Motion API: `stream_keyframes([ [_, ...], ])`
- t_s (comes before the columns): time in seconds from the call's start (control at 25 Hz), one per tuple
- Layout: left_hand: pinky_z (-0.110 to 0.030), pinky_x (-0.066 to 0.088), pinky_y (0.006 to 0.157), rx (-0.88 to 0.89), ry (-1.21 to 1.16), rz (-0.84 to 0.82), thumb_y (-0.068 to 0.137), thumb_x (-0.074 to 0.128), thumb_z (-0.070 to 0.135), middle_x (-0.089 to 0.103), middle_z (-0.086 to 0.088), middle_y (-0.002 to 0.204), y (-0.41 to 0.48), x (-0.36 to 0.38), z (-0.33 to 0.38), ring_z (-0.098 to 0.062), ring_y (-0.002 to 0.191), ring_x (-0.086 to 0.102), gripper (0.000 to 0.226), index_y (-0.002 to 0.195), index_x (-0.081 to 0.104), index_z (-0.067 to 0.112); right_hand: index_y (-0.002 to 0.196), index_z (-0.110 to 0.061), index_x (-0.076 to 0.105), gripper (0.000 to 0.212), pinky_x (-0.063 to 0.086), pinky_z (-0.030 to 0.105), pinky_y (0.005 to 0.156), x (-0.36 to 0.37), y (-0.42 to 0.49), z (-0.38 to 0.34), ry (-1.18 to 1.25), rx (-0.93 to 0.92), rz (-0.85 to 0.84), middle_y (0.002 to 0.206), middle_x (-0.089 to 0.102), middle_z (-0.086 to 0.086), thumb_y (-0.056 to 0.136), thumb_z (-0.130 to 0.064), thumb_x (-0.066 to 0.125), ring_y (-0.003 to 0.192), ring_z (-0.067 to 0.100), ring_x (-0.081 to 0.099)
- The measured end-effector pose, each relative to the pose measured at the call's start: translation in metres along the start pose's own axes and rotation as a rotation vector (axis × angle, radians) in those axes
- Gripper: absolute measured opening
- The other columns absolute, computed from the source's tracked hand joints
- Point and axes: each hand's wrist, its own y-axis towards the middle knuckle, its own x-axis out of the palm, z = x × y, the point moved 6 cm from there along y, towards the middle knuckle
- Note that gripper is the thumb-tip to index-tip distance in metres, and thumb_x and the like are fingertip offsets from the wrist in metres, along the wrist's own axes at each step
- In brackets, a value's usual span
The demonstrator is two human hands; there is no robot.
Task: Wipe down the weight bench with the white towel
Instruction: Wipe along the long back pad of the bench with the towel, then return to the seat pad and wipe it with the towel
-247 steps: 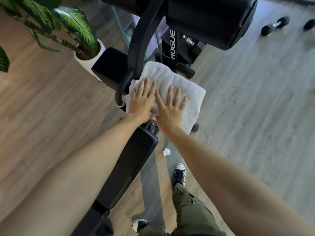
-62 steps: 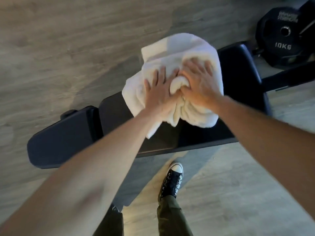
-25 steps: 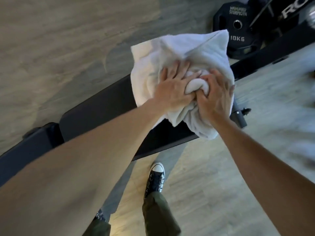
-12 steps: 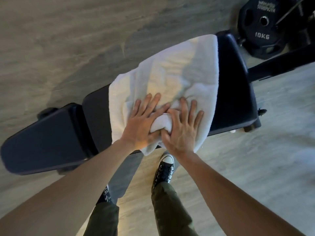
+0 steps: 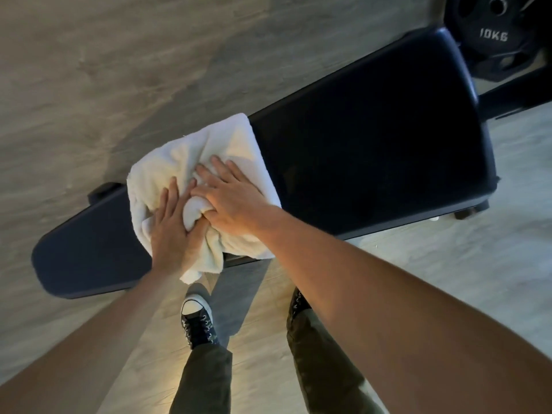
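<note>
The black padded weight bench (image 5: 373,138) runs across the view from lower left to upper right, with a narrower seat pad (image 5: 89,252) at the left. A bunched white towel (image 5: 185,156) lies across the bench where the two pads meet and hangs over the near edge. My left hand (image 5: 171,231) presses flat on the towel's left part. My right hand (image 5: 230,198) presses beside it, thumb tucked under a raised fold of cloth between both hands.
A black 10 kg weight plate (image 5: 495,37) and a dark frame bar (image 5: 513,97) lie on the floor beyond the bench's right end. My two feet in black sneakers (image 5: 197,321) stand on the wooden floor (image 5: 89,70) close to the bench's near side.
Both hands have slid the towel leftward along the bench, from the wide back pad toward the seat pad. The towel is more bunched and the right part of the pad is uncovered.
</note>
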Motion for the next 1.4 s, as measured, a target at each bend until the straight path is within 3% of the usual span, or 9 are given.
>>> stream_keyframes([
  [0.08, -0.055, 0.032, 0.119, -0.009, -0.038, 0.051, 0.087, 0.045, 0.06, 0.035, -0.003, 0.167, 0.018, -0.026, 0.011, -0.029, 0.153, 0.034, 0.07, 0.152, 0.038, 0.036, 0.155, -0.031, 0.039, 0.053, 0.016, 0.046, 0.128, -0.02, 0.009, -0.002, 0.148, -0.022, 0.027, 0.166, 0.037, 0.003, 0.103, -0.03, 0.049, 0.156, 0.029, 0.023],
  [0.16, -0.048, 0.047, 0.105, 0.031, -0.049, 0.119, 0.084, 0.056, 0.054, 0.061, 0.002, 0.143, 0.026, -0.052, 0.031, -0.024, 0.131, 0.056, 0.054, 0.135, 0.055, 0.037, 0.147, -0.031, 0.052, 0.047, 0.044, 0.042, 0.109, -0.044, -0.001, 0.0, 0.432, 0.024, 0.191, 0.142, 0.063, 0.001, 0.101, -0.024, 0.052, 0.13, 0.024, 0.056],
  [0.24, -0.036, 0.049, 0.085, 0.095, -0.045, 0.141, 0.078, 0.065, 0.05, 0.07, 0.016, 0.11, 0.032, -0.069, 0.056, -0.013, 0.104, 0.063, 0.037, 0.114, 0.064, 0.041, 0.144, -0.026, 0.054, 0.045, 0.048, 0.039, 0.099, -0.056, -0.023, 0.011, 0.561, 0.128, 0.322, 0.136, 0.065, 0.003, 0.099, -0.026, 0.053, 0.12, 0.024, 0.061],
  [0.36, -0.03, 0.039, 0.065, 0.124, 0.034, 0.097, 0.076, 0.063, 0.05, 0.065, 0.015, 0.076, 0.03, -0.091, 0.086, -0.015, 0.076, 0.063, 0.02, 0.093, 0.066, 0.039, 0.146, -0.02, 0.046, 0.056, 0.047, 0.045, 0.104, -0.062, -0.068, 0.016, 0.409, 0.26, 0.389, 0.134, 0.064, 0.007, 0.096, -0.04, 0.062, 0.118, 0.027, 0.061],
  [0.6, -0.033, 0.041, 0.069, 0.258, 0.069, 0.037, 0.077, 0.063, 0.045, 0.076, 0.007, 0.086, -0.01, -0.161, 0.162, -0.017, 0.08, 0.065, 0.026, 0.094, 0.074, 0.03, 0.127, -0.015, 0.059, 0.042, 0.052, 0.039, 0.081, -0.133, -0.121, -0.001, 0.2, 0.441, 0.492, 0.11, 0.074, 0.006, 0.093, -0.038, 0.069, 0.099, 0.03, 0.07],
  [0.76, -0.039, 0.055, 0.072, 0.331, 0.033, -0.003, 0.076, 0.059, 0.047, 0.075, 0.003, 0.081, -0.033, -0.239, 0.226, -0.021, 0.077, 0.069, 0.032, 0.096, 0.075, 0.027, 0.12, -0.019, 0.066, 0.036, 0.057, 0.041, 0.083, -0.22, -0.18, -0.037, 0.289, 0.487, 0.67, 0.106, 0.074, 0.0, 0.089, -0.035, 0.066, 0.093, 0.023, 0.07],
  [0.92, -0.037, 0.055, 0.064, 0.455, 0.061, -0.129, 0.078, 0.063, 0.043, 0.073, 0.002, 0.073, -0.061, -0.301, 0.306, -0.016, 0.069, 0.069, 0.024, 0.085, 0.071, 0.022, 0.094, -0.029, 0.064, 0.021, 0.055, 0.039, 0.068, -0.288, -0.258, -0.074, 0.379, 0.647, 0.748, 0.085, 0.068, -0.01, 0.085, -0.047, 0.06, 0.077, 0.017, 0.065],
  [1.08, -0.033, 0.055, 0.064, 0.696, 0.182, -0.243, 0.078, 0.065, 0.043, 0.073, 0.006, 0.072, -0.09, -0.352, 0.416, -0.01, 0.066, 0.067, 0.015, 0.077, 0.071, 0.03, 0.075, -0.026, 0.064, 0.031, 0.039, 0.029, 0.052, -0.366, -0.352, -0.099, 0.365, 0.805, 0.882, 0.067, 0.064, -0.006, 0.079, -0.055, 0.054, 0.065, 0.015, 0.061],
  [1.4, -0.035, 0.041, 0.062, 1.225, 0.415, -0.17, 0.081, 0.068, 0.053, 0.073, 0.0, 0.082, -0.176, -0.36, 0.707, -0.025, 0.08, 0.067, 0.032, 0.082, 0.069, 0.021, 0.06, -0.016, 0.054, 0.049, 0.038, 0.033, 0.059, -0.49, -0.574, -0.054, 0.334, 1.059, 1.253, 0.065, 0.062, 0.001, 0.067, -0.064, 0.053, 0.068, 0.029, 0.062],
])
